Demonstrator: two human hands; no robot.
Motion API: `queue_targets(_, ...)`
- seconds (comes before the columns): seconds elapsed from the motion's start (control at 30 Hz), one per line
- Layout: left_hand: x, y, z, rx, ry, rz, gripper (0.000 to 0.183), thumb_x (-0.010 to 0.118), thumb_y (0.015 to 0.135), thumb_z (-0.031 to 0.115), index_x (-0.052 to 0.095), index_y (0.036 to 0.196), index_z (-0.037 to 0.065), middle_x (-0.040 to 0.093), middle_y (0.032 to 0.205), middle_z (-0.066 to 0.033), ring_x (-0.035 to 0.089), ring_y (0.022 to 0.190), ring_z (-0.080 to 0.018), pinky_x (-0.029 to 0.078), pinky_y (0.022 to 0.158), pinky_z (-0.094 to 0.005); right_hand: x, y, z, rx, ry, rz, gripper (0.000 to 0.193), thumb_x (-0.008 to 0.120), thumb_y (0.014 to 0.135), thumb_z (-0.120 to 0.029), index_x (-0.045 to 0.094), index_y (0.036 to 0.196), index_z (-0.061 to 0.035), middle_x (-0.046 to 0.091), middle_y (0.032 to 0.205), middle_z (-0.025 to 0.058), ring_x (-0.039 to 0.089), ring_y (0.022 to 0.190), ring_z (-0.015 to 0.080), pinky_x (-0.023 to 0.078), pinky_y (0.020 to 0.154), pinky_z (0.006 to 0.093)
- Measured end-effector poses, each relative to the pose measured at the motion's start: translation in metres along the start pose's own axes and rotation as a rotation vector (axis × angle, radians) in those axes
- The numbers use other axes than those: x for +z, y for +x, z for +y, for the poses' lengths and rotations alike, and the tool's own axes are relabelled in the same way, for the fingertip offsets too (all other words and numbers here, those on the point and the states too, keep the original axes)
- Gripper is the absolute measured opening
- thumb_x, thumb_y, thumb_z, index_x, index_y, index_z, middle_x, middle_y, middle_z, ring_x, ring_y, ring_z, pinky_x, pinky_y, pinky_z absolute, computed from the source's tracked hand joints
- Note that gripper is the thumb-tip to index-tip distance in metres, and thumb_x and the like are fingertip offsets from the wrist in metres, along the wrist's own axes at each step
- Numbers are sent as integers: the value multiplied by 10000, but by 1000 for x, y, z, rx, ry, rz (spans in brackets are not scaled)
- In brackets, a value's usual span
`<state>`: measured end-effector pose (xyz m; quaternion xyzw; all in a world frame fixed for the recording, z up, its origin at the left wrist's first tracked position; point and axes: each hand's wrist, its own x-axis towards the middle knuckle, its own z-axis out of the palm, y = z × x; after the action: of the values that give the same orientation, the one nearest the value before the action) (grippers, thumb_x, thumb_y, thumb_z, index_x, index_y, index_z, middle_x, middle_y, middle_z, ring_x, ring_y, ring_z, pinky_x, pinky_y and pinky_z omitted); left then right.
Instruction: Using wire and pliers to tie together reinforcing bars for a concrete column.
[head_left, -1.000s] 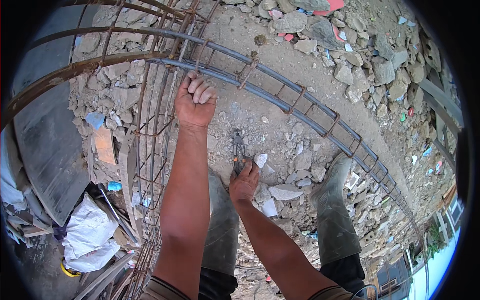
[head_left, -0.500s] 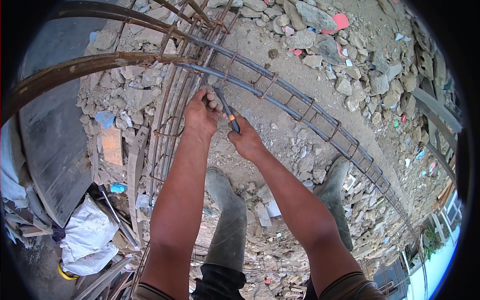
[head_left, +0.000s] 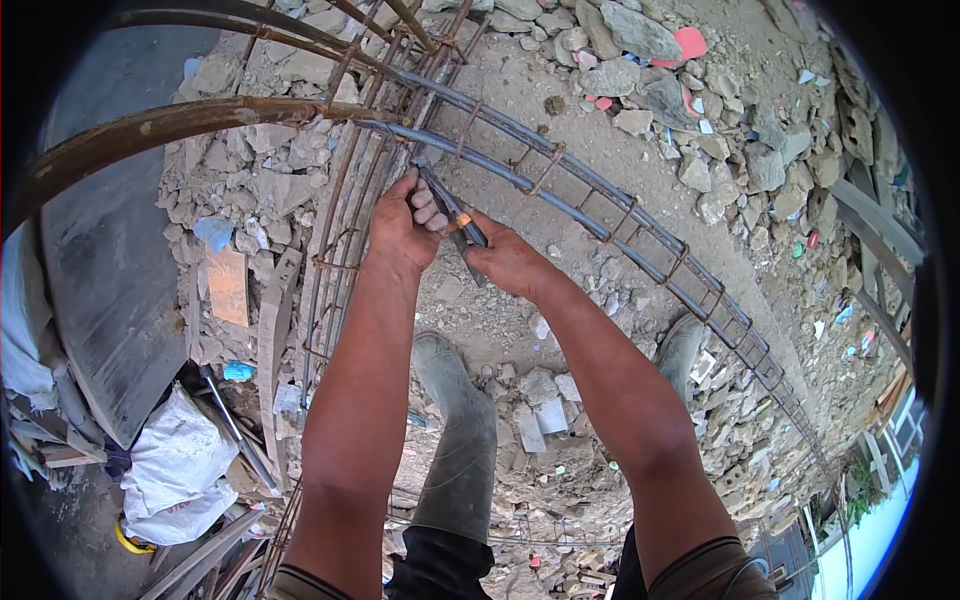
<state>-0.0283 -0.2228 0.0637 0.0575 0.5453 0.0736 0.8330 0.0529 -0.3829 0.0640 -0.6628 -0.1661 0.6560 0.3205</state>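
Ahead of me my right hand [head_left: 510, 260] grips a pair of pincers [head_left: 436, 188] with dark handles and an orange band. The handles are spread apart, and the jaws point up and left toward the steel bars. My left hand [head_left: 402, 222] is closed, its fingers curled beside the pincers' head; whatever it may pinch is too small to make out. Both hands are just below the crossing where a ladder-like rebar cage [head_left: 600, 222] meets an upright bundle of rusty bars [head_left: 340, 235]. Thin steel ties join the cage's two long bars.
Thick rusty bars [head_left: 150, 135] arch in from the left. Broken stone [head_left: 640, 30] and rubble cover the ground around my boots [head_left: 455, 440]. At lower left lie a white sack [head_left: 180, 460], a metal tube [head_left: 240, 430] and a dark board [head_left: 120, 250].
The pincers' handles have spread apart, and my right hand has shifted slightly right. My left hand stays close to the bars, its fingers curled.
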Motion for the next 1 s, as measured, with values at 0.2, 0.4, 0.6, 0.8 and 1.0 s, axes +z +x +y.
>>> queue_targets(0.2,5,-2,-5,80,163,83,222,510,1001,265,547,873,88,505,675,18,447,524,-113,368,492,-256,8,-4,3,-165,-72,139,779,597,853,-171,242,1542,-92,620,1152,207,643,945,285,493,877,357)
queue_targets(0.4,25,-15,-34,226,580,237,197,602,912,211,620,980,27,641,834,-80,623,662,-180,506,568,-284,56,-37,-28,77,-352,537,656,602,865,-182,302,1409,29,591,1197,298,617,1061,426,504,882,485)
queue_targets(0.6,6,-4,-21,55,618,190,211,677,890,225,612,994,54,599,785,-42,589,622,-151,520,556,-295,43,-35,-5,174,488,21,464,680,867,-278,515,1210,-12,678,1089,182,674,1010,307,534,854,442)
queue_targets(0.8,2,-4,-13,17,679,87,370,702,876,264,575,1148,47,612,923,-67,610,746,-156,532,692,-302,60,-24,8,191,1262,-339,255,649,920,-223,574,1098,-56,581,794,21,564,633,165,483,582,303)
queue_targets(1.0,15,-4,-28,668,1083,367,556,684,873,284,537,1276,-67,668,1092,-153,663,892,-279,497,840,-333,59,-26,-2,114,367,216,316,584,892,-181,495,1155,-31,612,735,132,649,694,302,523,623,424)
